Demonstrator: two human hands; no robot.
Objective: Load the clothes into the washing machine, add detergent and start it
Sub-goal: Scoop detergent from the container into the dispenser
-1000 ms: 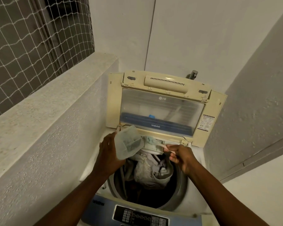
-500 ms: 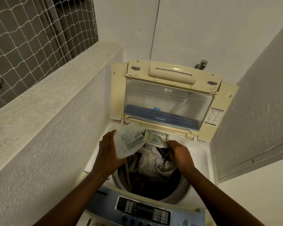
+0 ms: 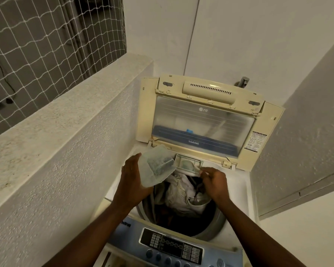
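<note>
Far left: white net [image 3: 37, 45] across an opening, above a rough pale ledge [image 3: 66, 116] that runs along the washer's left side; washer [image 3: 237, 189] a top-loader set in a corner, lid [image 3: 204, 120] raised upright against the back wall, clear pane facing the camera; left hand [image 3: 132, 182] over the left rim of the drum [image 3: 218, 222], thumb on top and fingers beneath a translucent tub [image 3: 156, 166], gripping it; tub held tilted, blue-grey granular contents showing inside; drawer [image 3: 188, 163] a small pale tray at the back rim just under the lid hinge, just right of the tub, greenish residue in it; clothes [image 3: 181, 193] heaped in the drum between the two hands, pale fabric on top, darker below; right hand [image 3: 214, 182] over the right of the drum, fingers curled, tips at the drawer's front right corner; whether they pinch anything cannot be told; panel [image 3: 172, 245] blue with a dark button block, along the near edge, below both forearms; tap [image 3: 243, 81] on the wall behind the lid's right end.
</note>
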